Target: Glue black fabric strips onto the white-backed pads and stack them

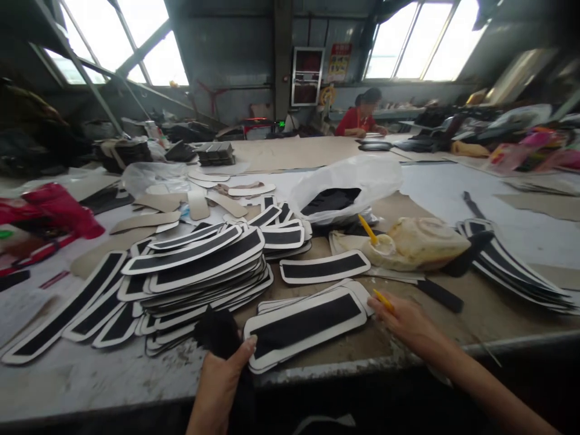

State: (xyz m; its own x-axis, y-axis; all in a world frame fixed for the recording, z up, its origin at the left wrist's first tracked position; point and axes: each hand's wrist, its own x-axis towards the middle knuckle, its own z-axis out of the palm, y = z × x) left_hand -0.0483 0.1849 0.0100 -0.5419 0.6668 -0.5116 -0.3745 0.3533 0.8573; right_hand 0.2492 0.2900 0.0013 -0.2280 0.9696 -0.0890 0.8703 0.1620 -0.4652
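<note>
My left hand (222, 377) is at the table's near edge, holding a black fabric piece (219, 331) with the thumb touching the top of a small stack of white-edged black strips (308, 321). My right hand (408, 323) rests to the right of that stack, gripping a thin yellow brush handle (383, 299). A large fanned pile of the same curved strips (199, 269) lies to the left. One single strip (324, 267) lies just beyond the stack. A tipped plastic glue jug (423, 241) with another yellow stick (368, 229) in its mouth lies beyond my right hand.
A white plastic bag (348, 184) with dark pieces sits mid-table. More strips fan out at the right (516, 266). Beige cut pieces (199, 202) and red fabric (54, 211) lie at the left. A person in red (360, 118) works at the far table.
</note>
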